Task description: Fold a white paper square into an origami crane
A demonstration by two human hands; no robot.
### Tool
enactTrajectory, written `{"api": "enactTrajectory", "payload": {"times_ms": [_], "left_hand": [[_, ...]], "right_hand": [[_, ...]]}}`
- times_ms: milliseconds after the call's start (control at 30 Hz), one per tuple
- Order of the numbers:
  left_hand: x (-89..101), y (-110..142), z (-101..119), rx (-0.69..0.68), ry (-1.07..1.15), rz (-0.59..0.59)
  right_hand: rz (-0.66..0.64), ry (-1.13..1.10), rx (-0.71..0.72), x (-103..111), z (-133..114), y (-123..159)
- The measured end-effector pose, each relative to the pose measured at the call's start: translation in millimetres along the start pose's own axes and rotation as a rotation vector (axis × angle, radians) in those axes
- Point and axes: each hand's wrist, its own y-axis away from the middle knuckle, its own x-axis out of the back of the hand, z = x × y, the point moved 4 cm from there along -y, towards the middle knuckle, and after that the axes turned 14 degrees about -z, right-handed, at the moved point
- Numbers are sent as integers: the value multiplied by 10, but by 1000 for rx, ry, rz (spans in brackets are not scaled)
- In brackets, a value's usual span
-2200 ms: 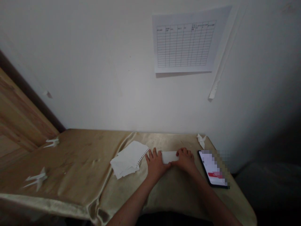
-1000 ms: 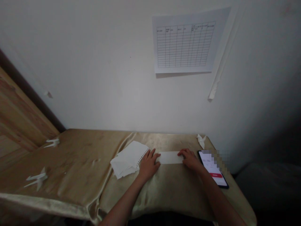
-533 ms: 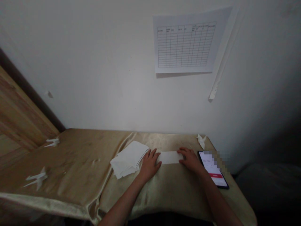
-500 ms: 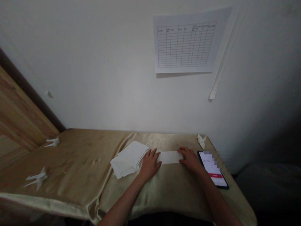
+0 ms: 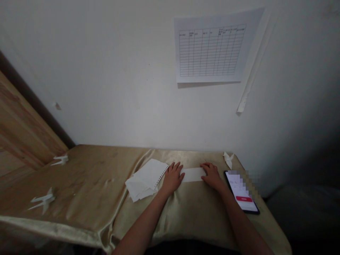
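Observation:
A narrow white strip of paper (image 5: 193, 175), seemingly folded, lies flat on the gold tablecloth between my hands. My left hand (image 5: 173, 178) rests on its left end, fingers spread and stretched out. On the right end lies my right hand (image 5: 211, 175), its fingers lightly bent and apart, pressing the paper down. Both ends of the strip are partly hidden beneath the hands. Just left of my left hand is a stack of loose white sheets (image 5: 147, 179), the top one with a perforated edge.
A phone (image 5: 242, 193) with a lit screen lies right of my right forearm, and a folded paper bird (image 5: 228, 160) sits behind it. Two more paper birds (image 5: 44, 201) stand at the table's left. A printed table sheet (image 5: 211, 51) hangs on the wall.
Both hands and the paper strip have shifted slightly away from me, toward the wall. The hands still lie on the strip's two ends.

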Motion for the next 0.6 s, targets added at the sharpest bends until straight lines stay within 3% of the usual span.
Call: {"api": "enactTrajectory", "payload": {"times_ms": [600], "left_hand": [[47,74,-1,-118,54,50]], "right_hand": [[144,-163,95,-12,1,133]]}}
